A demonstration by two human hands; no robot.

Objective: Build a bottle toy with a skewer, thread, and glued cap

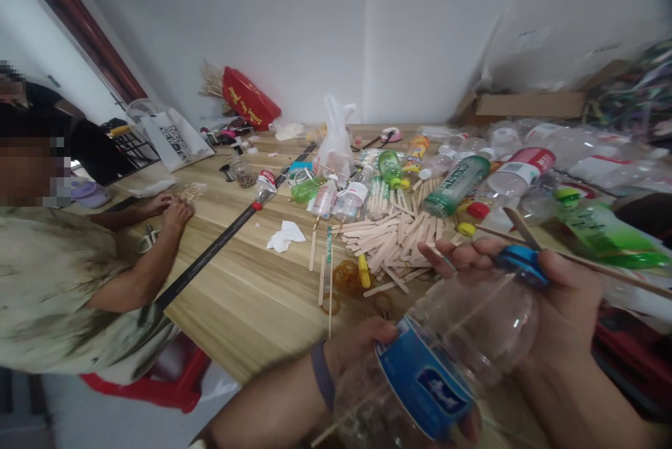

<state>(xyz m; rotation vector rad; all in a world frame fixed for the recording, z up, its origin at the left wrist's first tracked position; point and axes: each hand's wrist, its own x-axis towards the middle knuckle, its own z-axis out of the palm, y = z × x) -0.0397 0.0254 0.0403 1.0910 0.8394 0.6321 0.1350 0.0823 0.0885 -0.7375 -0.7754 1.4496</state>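
Observation:
A large clear plastic bottle [446,323] with a blue label and a blue cap [522,263] lies tilted across the lower right, its cap end pointing away. My left hand [362,344], with a band on the wrist, is wrapped round its body at the label. My right hand [572,302] grips the neck and shoulder beside the cap, with some fingers curled behind. A thin pale stick seems to run along the bottle; whether inside or outside I cannot tell. A short flat wooden stick [521,227] shows just behind the cap.
A heap of wooden craft sticks [388,239], rubber bands [347,277] and a crumpled tissue [285,236] lie on the wooden table [246,316]. Many bottles, including a green one [456,185], crowd the right side. At left, a seated person's hands [176,211] work over small pieces.

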